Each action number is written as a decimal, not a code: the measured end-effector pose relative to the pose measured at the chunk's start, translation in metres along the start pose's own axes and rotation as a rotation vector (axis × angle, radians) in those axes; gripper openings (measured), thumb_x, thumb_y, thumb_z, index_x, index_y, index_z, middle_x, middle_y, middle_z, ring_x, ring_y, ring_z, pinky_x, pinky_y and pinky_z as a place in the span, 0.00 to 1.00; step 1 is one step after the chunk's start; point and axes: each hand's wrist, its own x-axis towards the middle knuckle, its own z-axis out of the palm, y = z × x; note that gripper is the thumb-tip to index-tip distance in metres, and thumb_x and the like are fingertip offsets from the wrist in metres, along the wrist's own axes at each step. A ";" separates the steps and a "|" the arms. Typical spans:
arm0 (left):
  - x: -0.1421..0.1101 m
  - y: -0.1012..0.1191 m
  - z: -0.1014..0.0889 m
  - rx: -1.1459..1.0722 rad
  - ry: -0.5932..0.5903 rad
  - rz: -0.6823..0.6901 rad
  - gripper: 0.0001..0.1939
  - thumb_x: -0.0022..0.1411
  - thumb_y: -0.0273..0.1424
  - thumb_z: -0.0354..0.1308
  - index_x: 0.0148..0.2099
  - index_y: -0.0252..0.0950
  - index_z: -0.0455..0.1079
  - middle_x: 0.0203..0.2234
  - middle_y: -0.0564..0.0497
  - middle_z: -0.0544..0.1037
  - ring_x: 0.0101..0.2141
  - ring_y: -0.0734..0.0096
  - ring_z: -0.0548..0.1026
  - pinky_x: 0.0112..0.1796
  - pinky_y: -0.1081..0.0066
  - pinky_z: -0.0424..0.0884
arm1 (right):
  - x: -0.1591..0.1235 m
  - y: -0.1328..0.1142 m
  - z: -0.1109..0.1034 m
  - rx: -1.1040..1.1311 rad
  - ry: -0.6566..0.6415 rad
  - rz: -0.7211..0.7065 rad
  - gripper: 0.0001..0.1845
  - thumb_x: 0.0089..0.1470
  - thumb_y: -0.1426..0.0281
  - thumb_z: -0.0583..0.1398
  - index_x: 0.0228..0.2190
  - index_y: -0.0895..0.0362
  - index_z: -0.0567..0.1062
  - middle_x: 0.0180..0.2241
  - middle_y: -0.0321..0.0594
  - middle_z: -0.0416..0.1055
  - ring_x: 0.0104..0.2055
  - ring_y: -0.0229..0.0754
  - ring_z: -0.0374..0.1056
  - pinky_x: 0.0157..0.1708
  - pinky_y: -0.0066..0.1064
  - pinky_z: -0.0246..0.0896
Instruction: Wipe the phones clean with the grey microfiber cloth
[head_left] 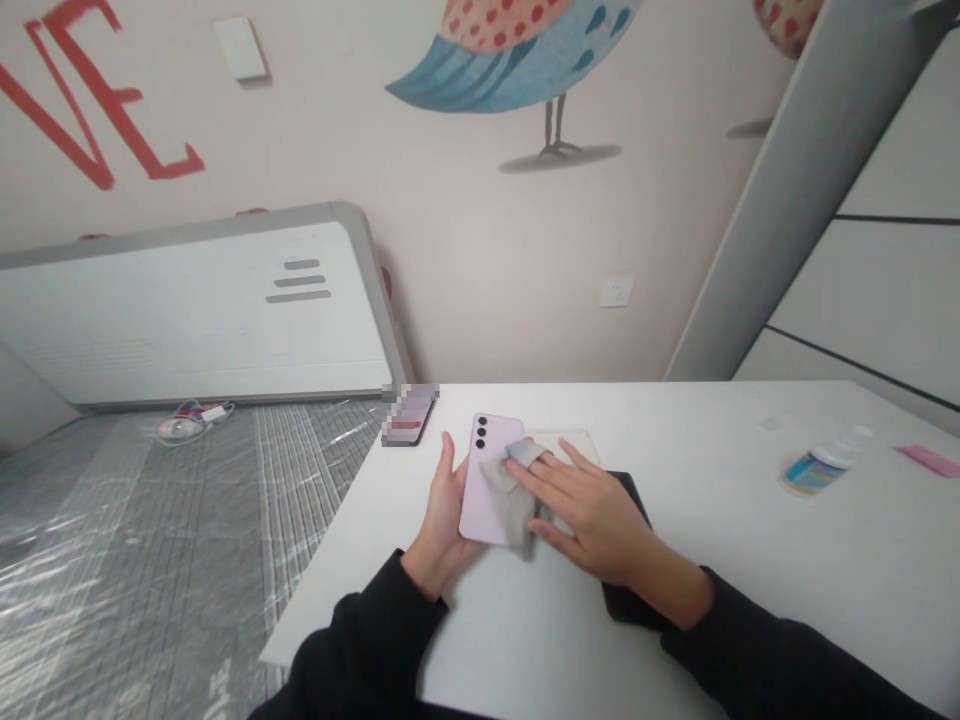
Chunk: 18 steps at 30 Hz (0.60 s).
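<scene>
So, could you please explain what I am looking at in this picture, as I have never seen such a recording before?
There is no robot: the picture comes from a camera worn on a person's head, looking forward and down. The left hand holds a lilac phone, its three lenses facing up. The right hand presses a grey cloth against its back. On the white table lie a dark flat object, a bottle and a pink strip.

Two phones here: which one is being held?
The lilac phone with three black lenses, in the left hand. The dark-edged pinkish phone lies at the far-left corner of the white table.
</scene>
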 end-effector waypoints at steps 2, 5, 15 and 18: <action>-0.002 -0.004 0.003 0.037 -0.015 -0.104 0.39 0.73 0.56 0.37 0.67 0.33 0.67 0.49 0.35 0.82 0.45 0.49 0.83 0.50 0.52 0.76 | 0.001 0.007 0.001 -0.065 0.019 0.124 0.40 0.71 0.48 0.43 0.68 0.64 0.62 0.59 0.58 0.73 0.61 0.60 0.69 0.65 0.64 0.56; -0.002 -0.012 0.005 0.063 -0.038 -0.197 0.36 0.73 0.55 0.40 0.66 0.34 0.68 0.47 0.37 0.83 0.43 0.51 0.84 0.48 0.54 0.78 | 0.005 0.002 0.003 -0.040 0.008 0.190 0.47 0.68 0.42 0.43 0.70 0.66 0.57 0.62 0.61 0.69 0.64 0.63 0.65 0.67 0.66 0.51; 0.003 0.002 -0.002 -0.060 0.061 0.107 0.42 0.74 0.55 0.36 0.66 0.25 0.66 0.55 0.33 0.79 0.51 0.52 0.80 0.57 0.57 0.72 | 0.003 -0.009 -0.002 0.109 -0.063 -0.113 0.34 0.72 0.51 0.46 0.65 0.61 0.68 0.56 0.53 0.76 0.61 0.53 0.70 0.66 0.56 0.58; 0.001 -0.005 0.003 0.005 0.015 -0.038 0.39 0.75 0.54 0.35 0.66 0.29 0.67 0.51 0.34 0.82 0.49 0.50 0.82 0.53 0.55 0.75 | 0.004 0.002 -0.002 -0.009 -0.010 0.072 0.42 0.71 0.46 0.41 0.67 0.65 0.63 0.58 0.59 0.74 0.62 0.59 0.68 0.65 0.64 0.55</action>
